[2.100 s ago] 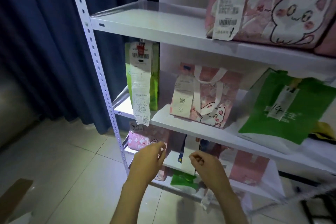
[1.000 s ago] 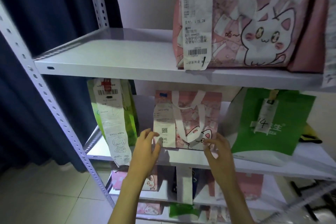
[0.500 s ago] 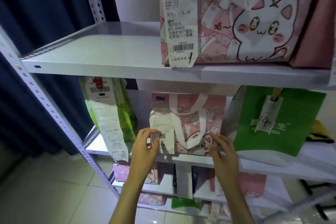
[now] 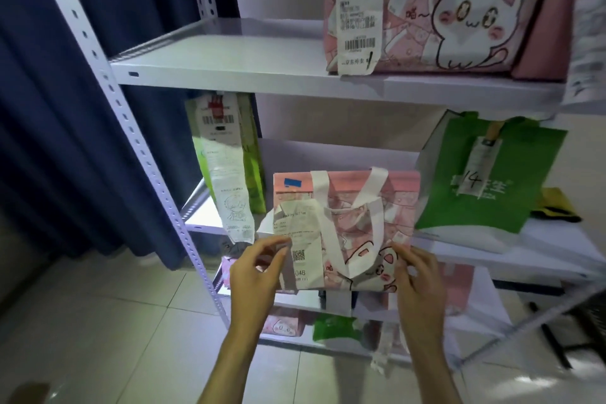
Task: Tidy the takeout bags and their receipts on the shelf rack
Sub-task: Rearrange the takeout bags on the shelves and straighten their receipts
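A small pink cat-print bag [image 4: 390,203] with white handles sits at the front of the middle shelf [image 4: 524,259], tipped toward me. A white receipt [image 4: 300,239] hangs crumpled on its left front. My left hand [image 4: 255,272] pinches the bag's lower left corner and the receipt's edge. My right hand [image 4: 416,275] grips the bag's lower right corner. A light green bag [image 4: 252,154] with a long receipt [image 4: 226,174] stands to its left, a dark green bag [image 4: 485,174] marked 14 to its right.
A large pink cat bag [image 4: 459,10] with a receipt [image 4: 357,10] stands on the upper shelf [image 4: 229,56]. Lower shelves hold more pink and green bags [image 4: 331,328]. A dark blue curtain [image 4: 65,141] hangs left of the rack's post [image 4: 131,141]. Tiled floor lies below.
My hands rose from the lower shelf to the small pink bag, took hold of its bottom corners and drew it forward to the shelf's edge. Its receipt has crumpled.
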Motion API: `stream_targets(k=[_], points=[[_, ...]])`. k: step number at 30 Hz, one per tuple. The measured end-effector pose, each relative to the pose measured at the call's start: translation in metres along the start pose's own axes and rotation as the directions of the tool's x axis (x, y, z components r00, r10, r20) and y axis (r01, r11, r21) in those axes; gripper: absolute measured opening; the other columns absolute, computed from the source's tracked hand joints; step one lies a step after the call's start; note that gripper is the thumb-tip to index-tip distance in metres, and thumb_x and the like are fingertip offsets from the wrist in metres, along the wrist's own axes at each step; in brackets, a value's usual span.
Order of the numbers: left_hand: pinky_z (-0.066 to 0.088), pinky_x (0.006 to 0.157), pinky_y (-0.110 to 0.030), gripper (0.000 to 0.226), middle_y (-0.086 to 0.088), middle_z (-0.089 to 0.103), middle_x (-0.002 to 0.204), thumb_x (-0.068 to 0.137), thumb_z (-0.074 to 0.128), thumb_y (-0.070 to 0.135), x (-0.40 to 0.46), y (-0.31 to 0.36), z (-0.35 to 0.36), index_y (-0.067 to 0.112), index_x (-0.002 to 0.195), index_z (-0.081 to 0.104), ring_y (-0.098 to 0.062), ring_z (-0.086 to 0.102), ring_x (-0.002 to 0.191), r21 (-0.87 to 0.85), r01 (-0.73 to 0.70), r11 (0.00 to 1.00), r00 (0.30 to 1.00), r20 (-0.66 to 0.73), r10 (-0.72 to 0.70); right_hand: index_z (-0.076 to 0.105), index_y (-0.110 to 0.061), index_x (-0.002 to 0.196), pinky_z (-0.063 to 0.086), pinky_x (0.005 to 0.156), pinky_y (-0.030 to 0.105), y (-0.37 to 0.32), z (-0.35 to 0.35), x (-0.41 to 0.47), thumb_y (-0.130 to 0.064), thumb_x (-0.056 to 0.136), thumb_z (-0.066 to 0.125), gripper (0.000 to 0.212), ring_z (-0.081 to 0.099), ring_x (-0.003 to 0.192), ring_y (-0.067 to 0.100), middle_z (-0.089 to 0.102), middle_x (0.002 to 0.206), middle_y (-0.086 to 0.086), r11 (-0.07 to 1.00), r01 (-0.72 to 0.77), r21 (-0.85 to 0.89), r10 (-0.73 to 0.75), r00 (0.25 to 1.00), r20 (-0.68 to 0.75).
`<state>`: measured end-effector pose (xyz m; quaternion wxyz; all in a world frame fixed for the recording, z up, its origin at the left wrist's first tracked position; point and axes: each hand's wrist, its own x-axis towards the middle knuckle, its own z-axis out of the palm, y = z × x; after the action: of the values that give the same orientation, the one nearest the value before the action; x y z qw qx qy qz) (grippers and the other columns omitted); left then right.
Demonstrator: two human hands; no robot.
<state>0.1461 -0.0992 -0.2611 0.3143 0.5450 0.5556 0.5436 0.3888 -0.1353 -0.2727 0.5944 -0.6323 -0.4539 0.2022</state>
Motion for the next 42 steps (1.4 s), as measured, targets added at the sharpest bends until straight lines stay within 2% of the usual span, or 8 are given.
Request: stream_targets(k=[7, 11, 18, 22, 29, 33, 39, 42], points=[[0.062, 0.074, -0.026, 0.016, 0.012, 0.078, 0.100, 0.089, 0.076, 0.012, -0.073, -0.026, -0.088, 0.017, 0.104, 0.079, -0.008, 0.074, 0.094, -0.170, 0.146, 0.975, 0.989, 0.024, -0.144, 0.071, -0.021, 0.110, 0.049, 0.064, 0.002, -0.022, 0.020, -0.114, 0.002, 0.094, 0.065, 0.029, 0.059, 0.085, -0.015, 0.061, 0.108, -0.011, 0.999, 0.024, -0.038, -0.026, 0.996, -0.080], [0.063, 0.069, -0.029, 0.013, 0.011, 0.078, 0.096, 0.090, 0.075, 0.008, -0.113, -0.051, -0.139, 0.017, 0.099, 0.078, -0.012, 0.076, 0.089, -0.228, 0.282, 0.932, 0.959, 0.048, -0.278, 0.073, -0.025, 0.105, 0.047, 0.074, 0.001, -0.017, 0.036, -0.182, 0.002, 0.094, 0.065, 0.031, 0.062, 0.095, -0.008, 0.067, 0.107, -0.002, 0.997, -0.010, -0.078, 0.008, 1.000, -0.025], [0.064, 0.068, -0.034, 0.010, 0.007, 0.078, 0.092, 0.093, 0.071, 0.010, -0.150, -0.087, -0.202, 0.017, 0.093, 0.077, -0.016, 0.076, 0.084, -0.165, 0.399, 0.902, 0.915, 0.008, -0.404, 0.076, -0.004, 0.105, 0.045, 0.059, -0.002, -0.016, 0.068, -0.255, 0.006, 0.094, 0.061, 0.022, 0.061, 0.085, -0.016, 0.067, 0.109, 0.007, 0.985, -0.119, -0.126, 0.137, 0.980, 0.145], [0.059, 0.060, -0.025, 0.014, 0.008, 0.078, 0.089, 0.092, 0.070, 0.008, -0.153, -0.094, -0.217, 0.020, 0.091, 0.078, -0.013, 0.076, 0.079, -0.210, 0.453, 0.866, 0.879, -0.052, -0.473, 0.075, -0.028, 0.097, 0.057, 0.079, 0.020, -0.003, 0.084, -0.270, 0.001, 0.093, 0.064, 0.031, 0.065, 0.094, 0.003, 0.069, 0.103, -0.011, 0.975, -0.171, -0.140, 0.198, 0.959, 0.204], [0.064, 0.072, -0.045, 0.015, 0.000, 0.080, 0.096, 0.092, 0.073, 0.011, -0.135, -0.119, -0.223, 0.023, 0.093, 0.080, -0.024, 0.078, 0.082, -0.371, 0.510, 0.776, 0.792, -0.149, -0.592, 0.076, -0.028, 0.093, 0.061, 0.077, 0.035, 0.022, 0.121, -0.250, -0.003, 0.093, 0.064, 0.028, 0.069, 0.091, 0.016, 0.073, 0.099, -0.009, 0.941, -0.303, -0.153, 0.338, 0.873, 0.350], [0.063, 0.077, -0.049, 0.014, -0.004, 0.079, 0.104, 0.092, 0.073, 0.011, -0.116, -0.134, -0.213, 0.023, 0.095, 0.080, -0.028, 0.078, 0.086, -0.398, 0.507, 0.764, 0.775, -0.177, -0.606, 0.074, -0.021, 0.096, 0.061, 0.068, 0.025, 0.045, 0.149, -0.217, -0.006, 0.095, 0.060, 0.020, 0.072, 0.094, 0.016, 0.073, 0.104, -0.003, 0.904, -0.388, -0.179, 0.427, 0.818, 0.385], [0.061, 0.076, -0.031, 0.018, 0.006, 0.078, 0.103, 0.091, 0.072, 0.004, -0.083, -0.161, -0.190, 0.019, 0.094, 0.081, -0.013, 0.076, 0.094, -0.341, 0.486, 0.805, 0.772, -0.266, -0.578, 0.071, -0.017, 0.100, 0.059, 0.067, 0.022, 0.094, 0.189, -0.149, -0.007, 0.098, 0.060, 0.015, 0.071, 0.091, 0.017, 0.071, 0.104, 0.002, 0.848, -0.477, -0.231, 0.529, 0.739, 0.417], [0.051, 0.077, -0.008, 0.023, 0.009, 0.076, 0.104, 0.091, 0.070, -0.001, -0.068, -0.171, -0.181, 0.020, 0.093, 0.079, 0.007, 0.069, 0.097, -0.261, 0.461, 0.848, 0.780, -0.337, -0.527, 0.069, -0.016, 0.106, 0.063, 0.077, 0.042, 0.126, 0.212, -0.109, -0.007, 0.098, 0.061, 0.014, 0.070, 0.096, 0.025, 0.070, 0.107, 0.007, 0.819, -0.515, -0.254, 0.573, 0.709, 0.411]])
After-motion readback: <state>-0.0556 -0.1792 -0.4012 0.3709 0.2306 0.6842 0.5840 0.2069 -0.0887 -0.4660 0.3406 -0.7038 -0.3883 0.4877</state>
